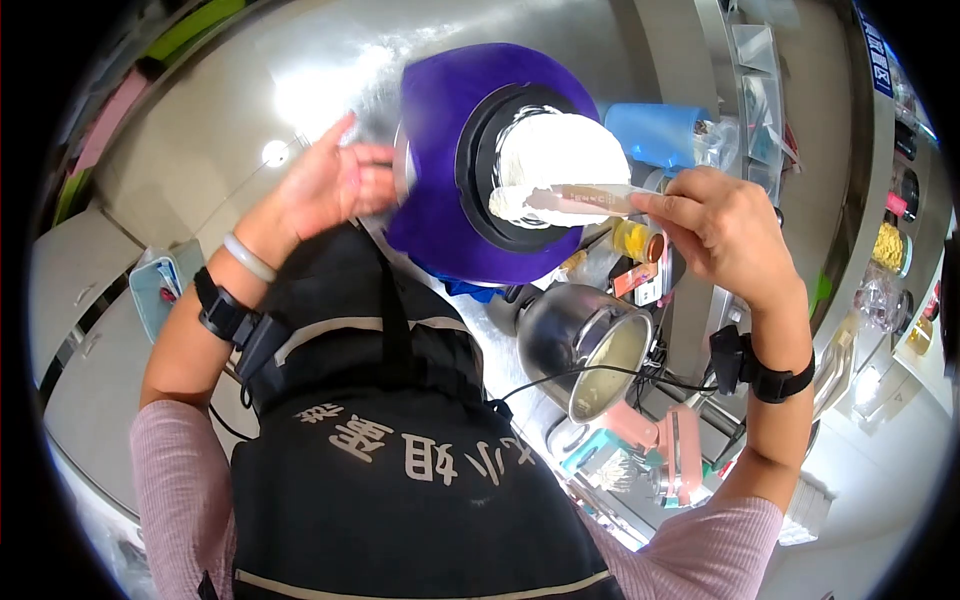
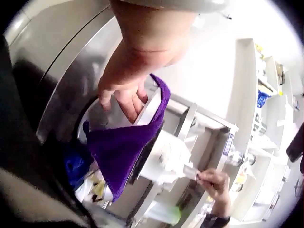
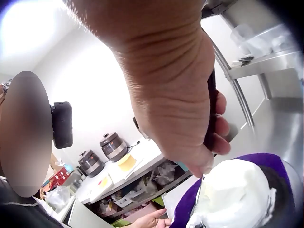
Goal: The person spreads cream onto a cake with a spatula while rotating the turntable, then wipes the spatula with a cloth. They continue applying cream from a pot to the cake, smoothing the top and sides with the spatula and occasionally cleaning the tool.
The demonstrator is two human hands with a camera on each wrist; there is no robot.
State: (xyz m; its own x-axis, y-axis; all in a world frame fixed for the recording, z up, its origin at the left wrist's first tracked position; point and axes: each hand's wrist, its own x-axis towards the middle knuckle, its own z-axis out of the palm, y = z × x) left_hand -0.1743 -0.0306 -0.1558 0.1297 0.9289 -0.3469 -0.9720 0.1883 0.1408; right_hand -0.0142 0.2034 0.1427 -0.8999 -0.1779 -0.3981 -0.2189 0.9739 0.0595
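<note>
A round cake [image 1: 575, 150] coated in white cream sits on a black board [image 1: 478, 160]. Under the board a purple cloth [image 1: 435, 130] drapes over a turntable, whose pale rim [image 1: 403, 165] shows at the left. My right hand [image 1: 728, 235] grips a cake spatula, its dark handle [image 3: 210, 114] partly hidden by the palm in the right wrist view. The spatula's blade [image 1: 590, 200] lies across the cake's near side, with cream at its tip. At the turntable's left side is my left hand [image 1: 335, 185], fingers loosely bent and fingertips right at the rim; it holds nothing.
Nearer my body stands a steel mixing bowl [image 1: 545, 340] with pale residue inside. Beyond it is a pink stand mixer [image 1: 680, 455]. A blue container [image 1: 655, 130] and an amber jar [image 1: 632, 240] stand right of the cake. A dark cable [image 1: 600, 368] crosses over the bowl.
</note>
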